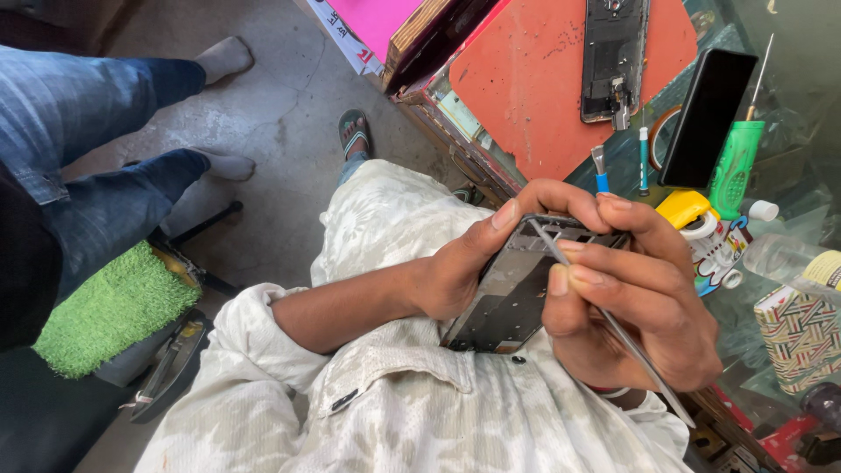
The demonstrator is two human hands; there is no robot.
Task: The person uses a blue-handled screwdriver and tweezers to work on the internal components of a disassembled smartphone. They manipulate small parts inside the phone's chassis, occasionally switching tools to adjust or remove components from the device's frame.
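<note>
My left hand (469, 263) grips an opened phone frame (508, 298) from the left side, thumb resting on its top edge. My right hand (635, 293) holds thin metal tweezers (613, 324) like a pen, their tip touching the upper edge of the frame. The frame is dark grey with bare metal inside, held over my lap against a pale patterned shirt. My right fingers also curl over the frame's top right corner.
An orange mat (534, 79) on a glass counter carries another opened phone (613, 57). A black phone (705, 114), a green-handled screwdriver (734, 166), small blue tools (644, 158), tape rolls (701, 223) and a patterned cup (802, 333) lie nearby. Another person's jeans-clad legs (96, 131) are at left.
</note>
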